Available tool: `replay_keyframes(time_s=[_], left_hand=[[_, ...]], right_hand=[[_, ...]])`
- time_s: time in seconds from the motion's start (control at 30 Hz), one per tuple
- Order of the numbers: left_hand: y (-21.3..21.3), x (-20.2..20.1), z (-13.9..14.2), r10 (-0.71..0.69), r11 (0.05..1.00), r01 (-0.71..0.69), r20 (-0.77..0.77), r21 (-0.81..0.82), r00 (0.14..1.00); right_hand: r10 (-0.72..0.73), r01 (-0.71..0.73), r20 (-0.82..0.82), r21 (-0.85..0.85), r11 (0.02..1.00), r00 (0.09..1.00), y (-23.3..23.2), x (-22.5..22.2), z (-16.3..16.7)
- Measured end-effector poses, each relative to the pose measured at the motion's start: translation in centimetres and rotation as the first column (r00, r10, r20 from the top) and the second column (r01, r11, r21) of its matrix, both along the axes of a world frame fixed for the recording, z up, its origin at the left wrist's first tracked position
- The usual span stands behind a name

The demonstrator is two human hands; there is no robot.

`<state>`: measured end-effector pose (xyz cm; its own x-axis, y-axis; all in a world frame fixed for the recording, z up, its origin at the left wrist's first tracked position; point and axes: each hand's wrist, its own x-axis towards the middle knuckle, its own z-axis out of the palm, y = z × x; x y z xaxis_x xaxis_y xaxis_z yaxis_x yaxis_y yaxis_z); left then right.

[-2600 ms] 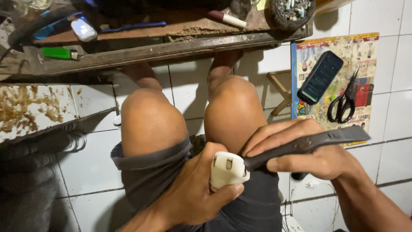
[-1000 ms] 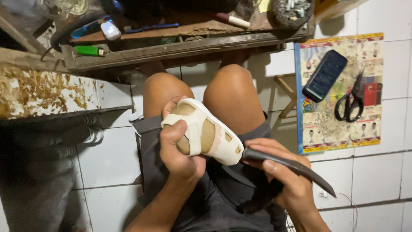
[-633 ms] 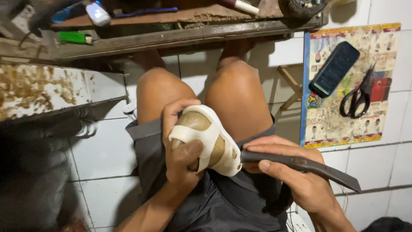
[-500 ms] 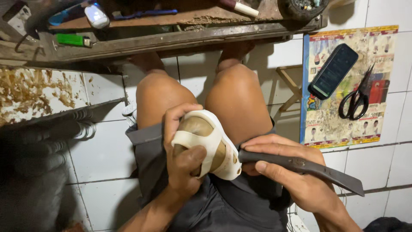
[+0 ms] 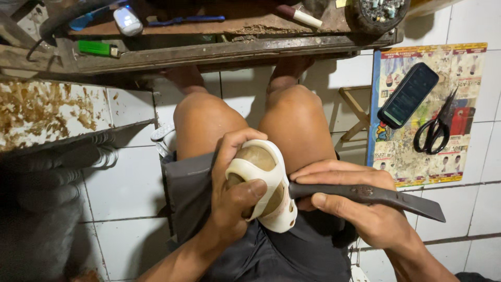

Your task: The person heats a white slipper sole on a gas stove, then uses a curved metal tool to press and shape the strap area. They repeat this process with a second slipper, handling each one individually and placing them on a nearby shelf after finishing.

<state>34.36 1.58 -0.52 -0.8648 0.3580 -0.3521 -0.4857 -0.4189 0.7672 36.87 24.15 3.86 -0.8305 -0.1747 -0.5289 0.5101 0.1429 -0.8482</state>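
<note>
L hand [image 5: 229,203] grips white sandal [image 5: 263,190], R hand [image 5: 360,209] clamps dark blade [image 5: 376,197] at frame centre — a slip could cut L fingers [image 5: 250,189].

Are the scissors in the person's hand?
No, the black scissors lie on the printed sheet on the floor, while the right hand holds a dark flat tool.

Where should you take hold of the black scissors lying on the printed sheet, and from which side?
Grip the scissors by the two black finger loops at their lower end, coming from above. They lie flat on the printed sheet with the closed blades pointing up-right, away from the loops, beside the phone.
</note>
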Motion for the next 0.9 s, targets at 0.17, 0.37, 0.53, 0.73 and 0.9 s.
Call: replay_keyframes(time_s=[0.17,0.37,0.53,0.73,0.9], left_hand=[[-0.4,-0.4,-0.1,-0.05,0.998,0.049,-0.028,-0.039,0.998],[-0.7,-0.8,0.3,-0.123,0.989,0.116,-0.071,-0.097,0.99],[-0.8,-0.9,0.4,-0.118,0.99,0.113,-0.057,-0.085,0.991],[-0.6,-0.8,0.1,-0.124,0.989,0.113,-0.119,-0.095,0.985],[-0.3,-0.8,0.1,-0.127,0.989,0.119,-0.107,-0.083,0.986]], right_hand=[[0.261,-0.256,-0.182,0.049,0.965,0.948,0.8,-2.3,0.0],[0.342,-0.342,-0.016,-0.046,0.938,0.94,1.7,-4.2,-0.5],[0.164,-0.164,-0.123,0.01,0.986,0.979,0.1,-2.5,0.2],[0.153,-0.152,-0.177,0.022,0.988,0.972,-0.2,-2.9,0.8],[0.401,-0.376,-0.228,0.146,0.915,0.887,1.6,-3.6,1.0]])
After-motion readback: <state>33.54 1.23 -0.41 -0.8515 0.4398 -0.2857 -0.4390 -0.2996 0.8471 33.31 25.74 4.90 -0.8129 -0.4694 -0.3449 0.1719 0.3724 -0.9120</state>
